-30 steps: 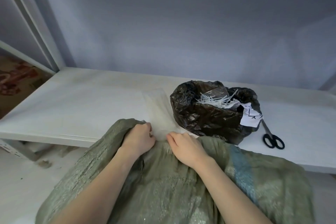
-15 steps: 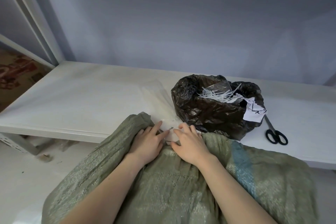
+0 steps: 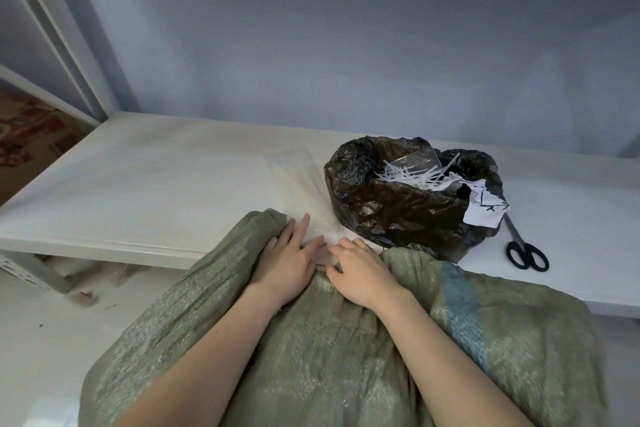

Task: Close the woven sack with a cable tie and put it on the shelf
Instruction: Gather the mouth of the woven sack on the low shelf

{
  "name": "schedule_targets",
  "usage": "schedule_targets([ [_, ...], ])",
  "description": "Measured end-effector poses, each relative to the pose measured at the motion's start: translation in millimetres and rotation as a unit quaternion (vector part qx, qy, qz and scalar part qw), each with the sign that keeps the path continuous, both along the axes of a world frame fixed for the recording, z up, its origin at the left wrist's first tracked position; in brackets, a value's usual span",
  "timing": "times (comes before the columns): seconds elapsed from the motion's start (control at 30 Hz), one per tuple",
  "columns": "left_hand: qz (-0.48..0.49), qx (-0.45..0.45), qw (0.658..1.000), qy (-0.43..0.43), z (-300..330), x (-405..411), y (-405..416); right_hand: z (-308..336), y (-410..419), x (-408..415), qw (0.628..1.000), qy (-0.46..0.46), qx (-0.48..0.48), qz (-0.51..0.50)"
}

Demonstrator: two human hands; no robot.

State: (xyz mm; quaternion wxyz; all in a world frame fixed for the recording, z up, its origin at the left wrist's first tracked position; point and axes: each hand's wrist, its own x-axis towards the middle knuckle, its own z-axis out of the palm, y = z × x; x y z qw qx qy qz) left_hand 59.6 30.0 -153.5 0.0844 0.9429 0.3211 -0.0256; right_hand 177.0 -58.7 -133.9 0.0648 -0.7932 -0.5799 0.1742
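A grey-green woven sack (image 3: 311, 350) with a blue stripe fills the lower view, its mouth resting against the front edge of the white shelf (image 3: 149, 191). My left hand (image 3: 289, 260) lies on the sack's mouth with fingers spread. My right hand (image 3: 363, 274) sits beside it, fingers curled over the gathered edge. Between the two hands a small pale piece shows; I cannot tell what it is. White cable ties (image 3: 415, 173) lie in a black plastic bag (image 3: 398, 204) on the shelf, just behind my right hand.
Black-handled scissors (image 3: 524, 250) lie on the shelf right of the black bag, and a white paper scrap (image 3: 485, 208) hangs from its rim. A clear plastic sheet (image 3: 298, 177) lies on the shelf beyond my hands. A metal upright (image 3: 52, 31) stands at left.
My left hand has gone from a fist gripping the sack's edge to fingers spread flat. Both hands have stayed together at the sack's mouth. The view has tilted slightly.
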Motion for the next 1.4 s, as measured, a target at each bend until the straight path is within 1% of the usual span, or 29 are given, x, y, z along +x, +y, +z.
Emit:
schedule_targets([
  [0.07,0.013,0.004,1.0,0.013,-1.0,2.1,-0.4,0.2,0.1,-1.3,1.0,-0.003,0.006,0.002],
  [0.23,0.04,0.034,0.997,-0.049,0.1,6.0,1.0,0.3,0.4,-2.4,1.0,0.009,0.007,-0.003],
  [0.4,0.077,0.047,0.996,-0.025,4.8,13.4,-2.6,0.1,1.1,-1.2,0.999,0.038,0.015,-0.014],
  [0.5,0.096,0.053,0.994,-0.026,7.1,18.7,-5.7,0.0,1.0,-1.1,0.999,0.047,0.016,-0.014],
  [0.83,0.167,0.0,0.978,-0.125,5.4,19.7,-6.5,0.3,1.6,-2.7,0.999,0.037,-0.002,0.0],
  [1.03,0.17,0.0,0.978,-0.122,0.7,18.9,-2.5,0.7,0.6,-2.3,0.998,0.003,-0.059,0.01],
  [1.17,0.169,0.009,0.977,-0.128,0.6,19.0,-2.6,3.0,1.1,-1.4,0.999,-0.004,-0.038,0.029],
  [1.27,0.173,0.011,0.975,-0.136,0.2,18.9,-4.1,1.8,2.4,-1.1,0.998,-0.005,-0.04,0.042],
  [1.33,0.195,0.002,0.971,-0.135,0.7,19.6,-4.9,0.8,2.6,-1.1,0.999,0.002,-0.036,0.038],
  [1.4,0.232,-0.026,0.964,-0.127,3.2,21.6,-3.6,0.7,2.3,-0.5,0.999,0.012,-0.025,0.036],
])
